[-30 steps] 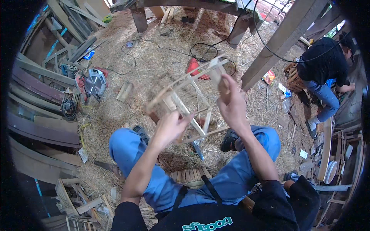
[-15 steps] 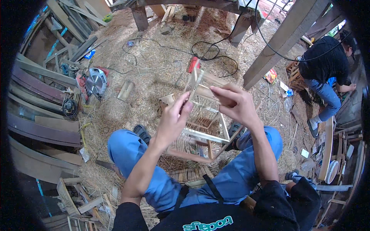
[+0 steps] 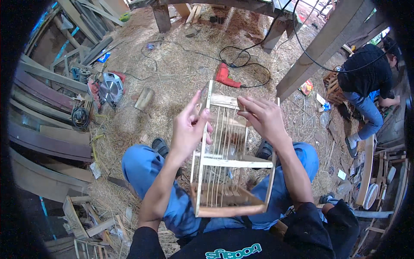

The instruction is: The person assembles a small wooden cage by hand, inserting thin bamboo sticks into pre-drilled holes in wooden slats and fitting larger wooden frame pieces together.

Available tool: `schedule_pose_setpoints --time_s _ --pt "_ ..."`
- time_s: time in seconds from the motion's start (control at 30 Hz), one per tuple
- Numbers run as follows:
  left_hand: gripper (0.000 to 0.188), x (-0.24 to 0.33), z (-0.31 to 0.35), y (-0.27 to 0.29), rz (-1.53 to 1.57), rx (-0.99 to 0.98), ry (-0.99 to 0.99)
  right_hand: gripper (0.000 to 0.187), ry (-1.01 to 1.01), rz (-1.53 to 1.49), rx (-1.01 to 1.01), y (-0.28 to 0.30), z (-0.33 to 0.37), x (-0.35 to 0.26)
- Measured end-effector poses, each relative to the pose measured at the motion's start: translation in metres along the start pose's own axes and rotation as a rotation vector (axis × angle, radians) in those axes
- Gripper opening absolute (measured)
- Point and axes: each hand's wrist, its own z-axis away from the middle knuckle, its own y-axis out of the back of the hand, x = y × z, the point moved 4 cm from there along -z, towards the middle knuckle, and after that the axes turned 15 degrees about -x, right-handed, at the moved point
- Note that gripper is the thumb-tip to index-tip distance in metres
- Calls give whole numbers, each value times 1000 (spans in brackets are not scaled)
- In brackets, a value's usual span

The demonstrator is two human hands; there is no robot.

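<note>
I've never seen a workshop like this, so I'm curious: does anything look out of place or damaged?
Two tools look oddly placed: the red drill and circular saw both lie amid ground litter, the saw's blade showing, where they could get dirty. The wooden frame at the left hand and right hand shows no clear break.

A littered floor (image 3: pixel 185 93) carries a red drill (image 3: pixel 225 77) and circular saw (image 3: pixel 111 89).

The wooden frame (image 3: pixel 237 163) blocks between the hands (image 3: pixel 189 129); leftward lies room.

Red drill (image 3: pixel 223 75), circular saw (image 3: pixel 111 89)
</note>
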Motion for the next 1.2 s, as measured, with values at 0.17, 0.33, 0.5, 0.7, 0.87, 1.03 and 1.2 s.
schedule_pose_setpoints --time_s 0.17,0.33,0.5,0.7,0.87,1.03,1.2 --pt "69 -5 5 10 71 -47 86 43 -40 -151 -130 -2 -7 -7" --pt "75 -6 0 6 227 -107 122 44 -208 -258 -261 11 -12 -3" --pt "76 -3 0 1 366 -144 174 43 -295 -424 -347 18 -10 3" --pt "71 -14 -1 3 263 -170 222 40 -359 -493 -483 1 -4 11" --pt "59 -37 5 29 -387 47 142 40 -61 -446 -330 -23 1 -2" --pt "44 -13 1 28 -785 182 -10 37 -73 -365 -346 -36 -4 -5" --pt "46 -21 -7 24 -612 26 -147 30 -28 -322 -275 -34 -2 -8"
